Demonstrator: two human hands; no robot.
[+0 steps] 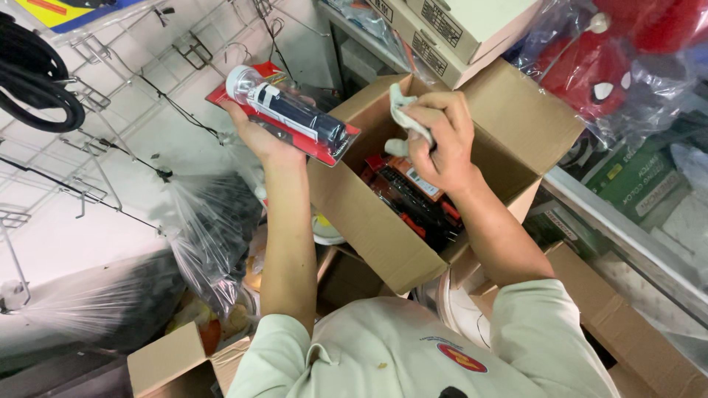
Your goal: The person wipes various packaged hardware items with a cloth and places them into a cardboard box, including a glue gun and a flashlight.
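head view: left hand (259,136) grips a blister-packed flashlight (291,110) on a red card, raised beside the open cardboard box (383,221). right hand (442,140), fingers pressed together, pinches a white cloth (404,114) above the box, where more red packs (413,195) lie.

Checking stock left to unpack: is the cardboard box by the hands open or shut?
Open. The cardboard box has its flaps folded outward, and red-and-black packaged items show inside it.
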